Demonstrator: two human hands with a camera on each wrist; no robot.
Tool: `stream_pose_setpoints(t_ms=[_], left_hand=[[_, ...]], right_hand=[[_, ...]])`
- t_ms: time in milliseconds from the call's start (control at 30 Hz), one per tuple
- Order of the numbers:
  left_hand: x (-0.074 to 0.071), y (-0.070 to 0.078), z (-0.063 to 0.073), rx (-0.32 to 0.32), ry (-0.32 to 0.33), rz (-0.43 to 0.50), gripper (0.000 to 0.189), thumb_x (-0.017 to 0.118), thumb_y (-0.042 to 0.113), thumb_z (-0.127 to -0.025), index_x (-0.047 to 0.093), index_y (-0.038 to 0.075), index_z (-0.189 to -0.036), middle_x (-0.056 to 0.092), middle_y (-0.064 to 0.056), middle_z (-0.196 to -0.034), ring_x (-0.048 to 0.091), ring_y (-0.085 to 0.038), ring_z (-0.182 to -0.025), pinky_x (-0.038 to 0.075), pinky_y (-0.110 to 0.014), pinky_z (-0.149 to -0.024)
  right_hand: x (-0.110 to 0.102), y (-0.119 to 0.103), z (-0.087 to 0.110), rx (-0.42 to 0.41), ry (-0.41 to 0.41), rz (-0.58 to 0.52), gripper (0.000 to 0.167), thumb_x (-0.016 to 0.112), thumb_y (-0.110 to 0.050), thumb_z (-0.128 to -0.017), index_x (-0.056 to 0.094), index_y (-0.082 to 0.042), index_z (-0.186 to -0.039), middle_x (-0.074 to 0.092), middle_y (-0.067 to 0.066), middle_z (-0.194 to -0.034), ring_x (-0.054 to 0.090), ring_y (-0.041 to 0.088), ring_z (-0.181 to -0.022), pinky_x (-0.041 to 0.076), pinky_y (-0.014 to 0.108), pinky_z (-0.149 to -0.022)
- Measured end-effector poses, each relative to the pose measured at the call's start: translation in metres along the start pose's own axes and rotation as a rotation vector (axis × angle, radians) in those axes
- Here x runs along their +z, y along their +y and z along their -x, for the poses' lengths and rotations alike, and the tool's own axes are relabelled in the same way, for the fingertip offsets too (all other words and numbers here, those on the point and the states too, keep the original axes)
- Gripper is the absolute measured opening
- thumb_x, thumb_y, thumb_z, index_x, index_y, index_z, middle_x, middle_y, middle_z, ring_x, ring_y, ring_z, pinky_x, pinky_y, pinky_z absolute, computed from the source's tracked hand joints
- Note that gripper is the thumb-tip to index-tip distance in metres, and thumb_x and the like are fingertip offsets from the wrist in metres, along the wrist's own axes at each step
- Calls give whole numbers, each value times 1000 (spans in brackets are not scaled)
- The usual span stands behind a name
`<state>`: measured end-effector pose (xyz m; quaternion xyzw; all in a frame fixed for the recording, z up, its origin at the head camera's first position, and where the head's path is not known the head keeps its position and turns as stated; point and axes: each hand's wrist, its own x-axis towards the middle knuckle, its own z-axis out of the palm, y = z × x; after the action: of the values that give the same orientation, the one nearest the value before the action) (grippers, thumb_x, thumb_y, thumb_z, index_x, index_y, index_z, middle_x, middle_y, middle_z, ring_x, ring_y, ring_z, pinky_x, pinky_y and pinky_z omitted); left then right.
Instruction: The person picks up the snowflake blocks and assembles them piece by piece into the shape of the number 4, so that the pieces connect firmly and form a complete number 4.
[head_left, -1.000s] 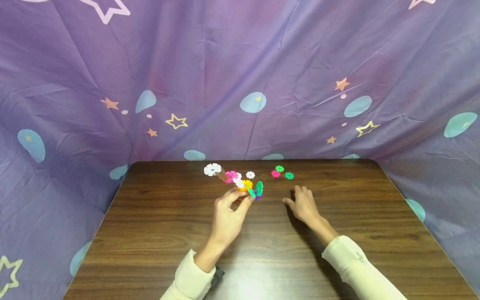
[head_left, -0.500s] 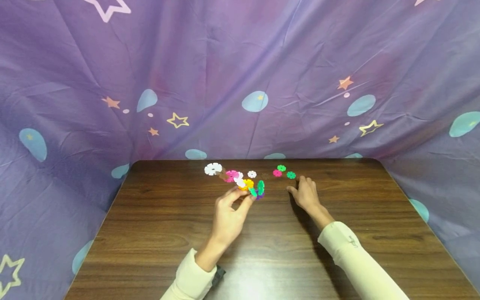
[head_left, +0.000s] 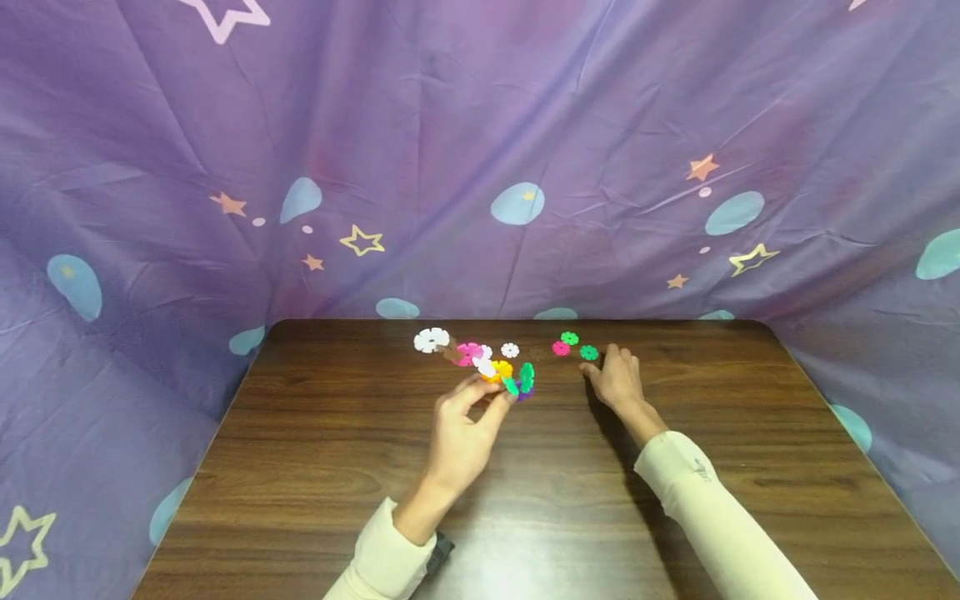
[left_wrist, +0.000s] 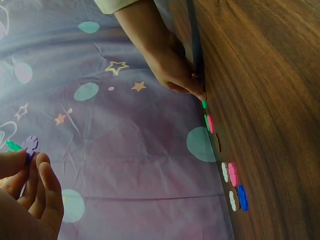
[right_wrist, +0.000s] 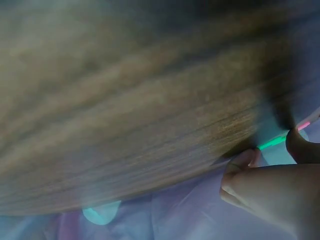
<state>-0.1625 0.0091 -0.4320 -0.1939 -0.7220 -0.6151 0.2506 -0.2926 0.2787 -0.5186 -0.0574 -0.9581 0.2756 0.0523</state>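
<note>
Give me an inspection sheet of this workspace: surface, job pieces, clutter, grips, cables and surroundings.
Surface: dark wood-grain table, shiny toward the person.
Job's things: a multicoloured cluster of flower-shaped discs in hand; on the table, a white disc, a pink disc, a green disc, a blue disc and others.
Clutter: nothing seen.
Left grip: pinches the multicoloured cluster.
Right grip: at the green disc; whether it holds it is unclear.
Cables: nothing seen.
Surroundings: purple cloth patterned with stars and blue spots, behind the table and on both sides.
</note>
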Motion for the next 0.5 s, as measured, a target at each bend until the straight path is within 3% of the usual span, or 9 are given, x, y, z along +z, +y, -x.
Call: stream_pose_setpoints(t_ms=[333,500], left_hand=[[0,0,1,0,-9,-8,6,77,-3,-86,76,-3,-91,78,-14,-93,71,-26,-75,62,-27,-72],[-1,1,1,-4,-7,-15,5,77,-3,-86,76,-2,-91,77,-13,-91,70,-24,-74,62,-28,-71]], right_hand=[[1,-1,-12,-13,-6,44,51,65,-26,-100,53,4,-140,57,39,-127,49,57,-118,42,61,-101],[4,-4,-12,-42,-6,71,40,64,-24,-101,60,-1,-133,59,38,-124,52,57,-117,45,63,-98]])
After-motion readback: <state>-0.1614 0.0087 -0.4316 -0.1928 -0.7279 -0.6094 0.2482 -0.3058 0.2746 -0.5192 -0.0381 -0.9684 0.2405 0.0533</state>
